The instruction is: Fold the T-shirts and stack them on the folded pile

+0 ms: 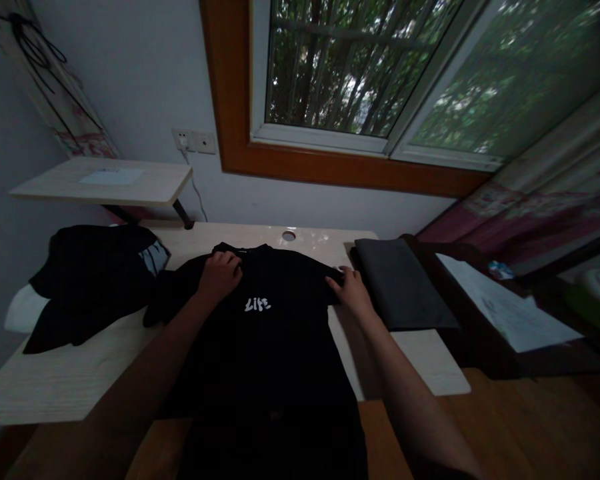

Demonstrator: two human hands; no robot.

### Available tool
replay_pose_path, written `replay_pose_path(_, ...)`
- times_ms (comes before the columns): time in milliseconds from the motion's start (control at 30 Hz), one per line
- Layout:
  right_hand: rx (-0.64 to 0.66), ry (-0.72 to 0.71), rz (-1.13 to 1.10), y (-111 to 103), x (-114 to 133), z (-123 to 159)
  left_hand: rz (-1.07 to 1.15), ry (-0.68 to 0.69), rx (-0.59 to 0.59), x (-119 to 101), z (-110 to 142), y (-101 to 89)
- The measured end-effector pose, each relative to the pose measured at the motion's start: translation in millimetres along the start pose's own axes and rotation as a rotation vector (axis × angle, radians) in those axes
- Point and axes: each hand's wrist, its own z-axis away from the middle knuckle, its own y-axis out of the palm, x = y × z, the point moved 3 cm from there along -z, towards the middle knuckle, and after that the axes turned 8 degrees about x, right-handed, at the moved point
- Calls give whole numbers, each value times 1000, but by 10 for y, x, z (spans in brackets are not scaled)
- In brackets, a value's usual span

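Tee: black T-shirt [280, 347] is lying spread on the pale desk [45, 393], collar pointing at the window wall, body running toward the person.
Fabric: looking plain, matte and very dark; folds are mostly getting lost in the dim light.
Print: small white brush-style lettering [257, 305] is sitting mid-chest, below the collar; I'm not managing to read it.
Collar: rounded neckline [245, 249] is facing the far edge, staying short of the round cable hole [289, 236].
Sleeves: both are fanning out sideways; the left one is reaching the dark clothes pile [100, 273], and I can't tell if they're overlapping.
Hem: merging with darkness at the near desk edge; can't tell where it's ending.
Left hand: [221, 272] is resting on the shirt beside the collar, fingers curling; can't tell if it's gripping.
Right hand: [351, 288] is touching the right sleeve end, thumb and fingers spreading around it; can't tell if it's pinching.
Hands: working well apart, one per shoulder side.
Right of tee: dark grey flat case [403, 283] is lying just beside the right hand.
Riser: wooden shelf [45, 183] is standing behind the pile, holding white paper [113, 176].
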Motion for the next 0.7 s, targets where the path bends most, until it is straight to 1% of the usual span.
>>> replay_pose_path(133, 132, 48, -120, 43, 29, -61, 82, 58, -5, -16, 112, 183)
replay_pose_path(200, 143, 30, -138, 16, 46, -73, 106, 87, -24, 7, 160, 229)
replay_pose_path(300, 69, -15, -141, -89, 24, -29, 118, 66, -78, 89, 225, 228)
replay_pose_path(400, -66, -41, -96, -233, -46, 87, 122, -9, -136, 218, 281, 189)
replay_pose_path(467, -118, -47, -28, -310, -83, 188, 127, -64, -147, 310, 307, 180)
replay_pose_path(500, -113, -40, 17, -335, -96, 238, 124, -81, -138, 348, 314, 186)
replay_pose_path(567, -54, -3, 117, -361, -107, 330, 97, -86, -99, 394, 317, 218)
replay_pose_path(633, 28, 37, 208, -375, -95, 395, 49, -74, -53, 403, 307, 257)
replay_pose_path(700, 61, 45, 268, -399, -45, 415, 12, -74, -20, 389, 289, 285)
